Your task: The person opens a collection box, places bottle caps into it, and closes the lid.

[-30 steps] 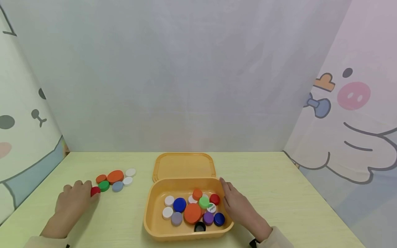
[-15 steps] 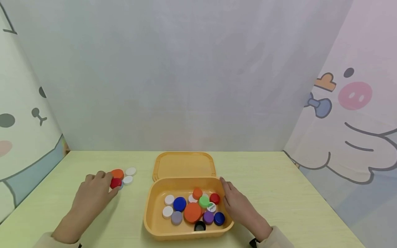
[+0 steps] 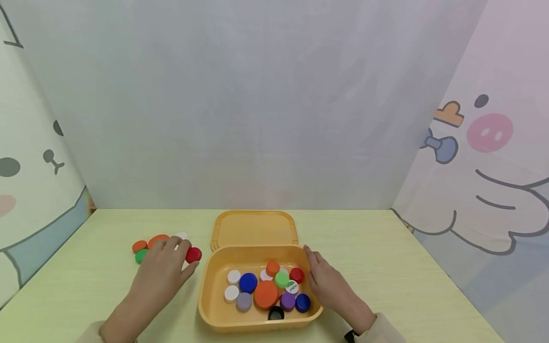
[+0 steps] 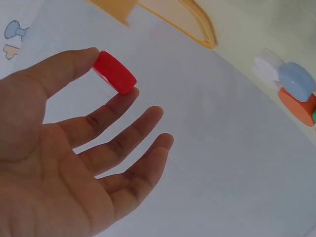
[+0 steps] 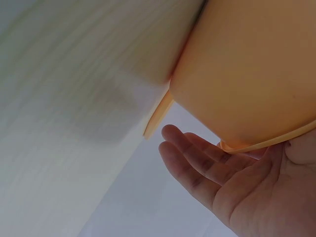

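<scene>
My left hand (image 3: pixel 165 269) pinches a red bottle cap (image 3: pixel 194 255) between thumb and fingertips, just left of the yellow plastic box (image 3: pixel 206 290). In the left wrist view the red cap is held edge-on, the other fingers spread apart from it. My right hand (image 3: pixel 330 283) holds the box's right rim, its fingers (image 5: pixel 190 160) outside the wall and its thumb hidden behind the rim in the right wrist view. Inside the box lie several caps, among them a large orange cap (image 3: pixel 266 294), a purple cap (image 3: pixel 288 301) and a black cap (image 3: pixel 276 313).
Behind the box lies its yellow lid (image 3: pixel 255 228), flat on the pale table (image 3: pixel 356 238). Left of the box are loose caps: a small orange cap (image 3: pixel 139 246), a green cap (image 3: pixel 142 257), a large orange cap (image 3: pixel 157 240), and white and blue ones partly hidden by the left hand.
My left hand has carried the red cap rightward from the left end of the loose caps, past them, to near the box. The right hand and box have stayed in place.
</scene>
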Available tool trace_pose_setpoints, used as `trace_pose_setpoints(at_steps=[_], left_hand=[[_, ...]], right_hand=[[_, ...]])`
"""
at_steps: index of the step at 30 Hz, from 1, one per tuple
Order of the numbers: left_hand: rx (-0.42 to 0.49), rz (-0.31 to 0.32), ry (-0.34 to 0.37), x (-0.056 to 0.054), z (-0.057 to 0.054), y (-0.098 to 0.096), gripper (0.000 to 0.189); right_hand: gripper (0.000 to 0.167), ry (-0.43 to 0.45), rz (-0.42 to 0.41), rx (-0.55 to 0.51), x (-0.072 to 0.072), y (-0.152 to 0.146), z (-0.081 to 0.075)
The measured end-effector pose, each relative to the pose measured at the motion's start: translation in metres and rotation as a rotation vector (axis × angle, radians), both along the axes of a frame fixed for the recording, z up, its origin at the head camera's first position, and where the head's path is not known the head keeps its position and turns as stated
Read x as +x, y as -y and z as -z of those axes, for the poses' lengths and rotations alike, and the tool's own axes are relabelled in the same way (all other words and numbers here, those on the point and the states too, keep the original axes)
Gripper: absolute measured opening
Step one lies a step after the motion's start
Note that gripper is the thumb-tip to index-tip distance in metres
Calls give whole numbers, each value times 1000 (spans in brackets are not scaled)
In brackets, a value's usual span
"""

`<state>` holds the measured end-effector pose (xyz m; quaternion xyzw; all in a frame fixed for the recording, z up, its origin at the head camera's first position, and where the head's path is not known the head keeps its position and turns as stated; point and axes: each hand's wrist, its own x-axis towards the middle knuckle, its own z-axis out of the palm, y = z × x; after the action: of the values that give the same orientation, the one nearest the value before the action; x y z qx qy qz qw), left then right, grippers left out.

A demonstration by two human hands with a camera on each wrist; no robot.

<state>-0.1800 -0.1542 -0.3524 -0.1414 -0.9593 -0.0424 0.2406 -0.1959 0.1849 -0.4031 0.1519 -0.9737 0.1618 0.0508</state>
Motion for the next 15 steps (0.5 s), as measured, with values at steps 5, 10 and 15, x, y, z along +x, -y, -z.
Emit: trace_pose_setpoints(at_steps=[5, 10, 15], left_hand=[[-16, 9, 37, 3, -3, -16, 40], [-31, 22, 79, 5, -1, -32, 41], [-36, 25, 141, 6, 5, -46, 43]], right_hand=[[52, 7, 4, 0, 0, 0, 0], [52, 8, 4, -1, 0, 0, 0], [52, 6, 6, 1, 0, 0, 0]])
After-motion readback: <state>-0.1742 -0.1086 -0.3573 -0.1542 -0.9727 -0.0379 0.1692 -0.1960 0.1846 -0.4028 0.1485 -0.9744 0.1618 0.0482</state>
